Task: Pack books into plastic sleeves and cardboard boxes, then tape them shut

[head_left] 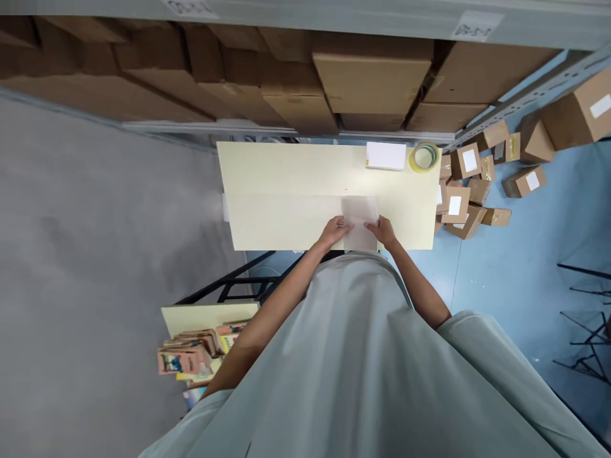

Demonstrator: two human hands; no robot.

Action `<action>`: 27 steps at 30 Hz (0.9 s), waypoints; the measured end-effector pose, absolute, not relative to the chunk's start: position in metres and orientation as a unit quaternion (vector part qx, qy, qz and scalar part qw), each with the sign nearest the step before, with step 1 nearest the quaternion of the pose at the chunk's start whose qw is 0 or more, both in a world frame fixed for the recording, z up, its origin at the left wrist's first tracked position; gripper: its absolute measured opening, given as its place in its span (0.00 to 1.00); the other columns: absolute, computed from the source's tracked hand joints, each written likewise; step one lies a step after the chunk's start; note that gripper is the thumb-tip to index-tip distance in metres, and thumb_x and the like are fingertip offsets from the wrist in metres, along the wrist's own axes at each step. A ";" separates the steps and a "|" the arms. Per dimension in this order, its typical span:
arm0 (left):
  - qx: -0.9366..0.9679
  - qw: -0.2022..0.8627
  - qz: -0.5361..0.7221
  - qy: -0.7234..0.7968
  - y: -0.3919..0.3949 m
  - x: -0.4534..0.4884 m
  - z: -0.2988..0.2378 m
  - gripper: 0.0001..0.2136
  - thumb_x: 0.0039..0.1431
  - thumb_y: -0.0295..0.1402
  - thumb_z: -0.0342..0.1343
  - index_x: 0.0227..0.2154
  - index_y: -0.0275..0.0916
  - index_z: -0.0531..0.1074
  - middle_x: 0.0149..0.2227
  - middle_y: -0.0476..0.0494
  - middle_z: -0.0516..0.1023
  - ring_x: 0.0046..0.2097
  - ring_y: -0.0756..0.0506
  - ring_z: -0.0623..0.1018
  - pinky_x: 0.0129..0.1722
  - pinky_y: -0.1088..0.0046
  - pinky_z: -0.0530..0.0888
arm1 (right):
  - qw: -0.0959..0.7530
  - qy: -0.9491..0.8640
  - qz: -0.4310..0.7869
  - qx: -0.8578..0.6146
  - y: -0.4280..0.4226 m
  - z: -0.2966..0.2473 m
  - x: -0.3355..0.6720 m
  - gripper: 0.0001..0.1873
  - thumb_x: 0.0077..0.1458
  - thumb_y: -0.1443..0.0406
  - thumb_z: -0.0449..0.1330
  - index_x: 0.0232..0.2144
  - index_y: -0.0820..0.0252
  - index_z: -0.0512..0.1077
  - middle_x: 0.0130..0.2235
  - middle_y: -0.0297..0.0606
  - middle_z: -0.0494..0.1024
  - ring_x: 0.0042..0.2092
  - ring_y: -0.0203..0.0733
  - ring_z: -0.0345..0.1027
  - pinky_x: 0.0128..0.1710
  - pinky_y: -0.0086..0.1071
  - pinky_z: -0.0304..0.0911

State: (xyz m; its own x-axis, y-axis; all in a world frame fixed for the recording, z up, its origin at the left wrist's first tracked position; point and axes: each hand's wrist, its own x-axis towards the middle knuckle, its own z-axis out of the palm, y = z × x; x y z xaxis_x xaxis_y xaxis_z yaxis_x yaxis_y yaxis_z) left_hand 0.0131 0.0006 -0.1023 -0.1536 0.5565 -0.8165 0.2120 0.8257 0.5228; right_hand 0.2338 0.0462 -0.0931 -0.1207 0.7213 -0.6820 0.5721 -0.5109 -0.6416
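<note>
A thin, pale, slightly see-through rectangular sheet or flat bag [361, 216] lies at the near side of the cream table [286, 216], in front of my body. Its exact kind cannot be made out. My left hand [337, 230] is closed on its left edge, thumb on top. On the opposite edge, my right hand [382, 231] grips it the same way. A white box or stack of labels [386, 156] lies farther back on the table. Beside it rests a roll of yellowish tape [424, 156].
A metal shelf packed with cardboard boxes [372, 83] stands behind the table. Several labelled parcels [456, 203] are piled on the blue floor to the right. On the lower left, a smaller surface [210, 313] bears books or printed packs [188, 356]. A grey wall [109, 254] is at left.
</note>
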 end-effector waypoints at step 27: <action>0.284 0.677 0.264 0.625 -0.028 -0.005 -0.070 0.20 0.67 0.43 0.60 0.54 0.37 0.80 0.54 0.36 0.86 0.55 0.39 0.84 0.58 0.61 0.79 | 0.069 -0.593 0.427 -0.679 0.002 -0.009 0.169 0.22 0.75 0.47 0.54 0.54 0.55 0.75 0.57 0.48 0.84 0.48 0.48 0.83 0.52 0.40 0.74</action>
State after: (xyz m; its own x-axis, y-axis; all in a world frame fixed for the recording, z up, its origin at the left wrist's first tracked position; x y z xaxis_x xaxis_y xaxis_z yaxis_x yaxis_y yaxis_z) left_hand -0.0055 -0.0277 -0.0696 0.0779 0.7136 -0.6962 -0.0019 0.6985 0.7156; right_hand 0.1689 0.0018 -0.0094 -0.0689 0.8642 -0.4983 0.7472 -0.2863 -0.5998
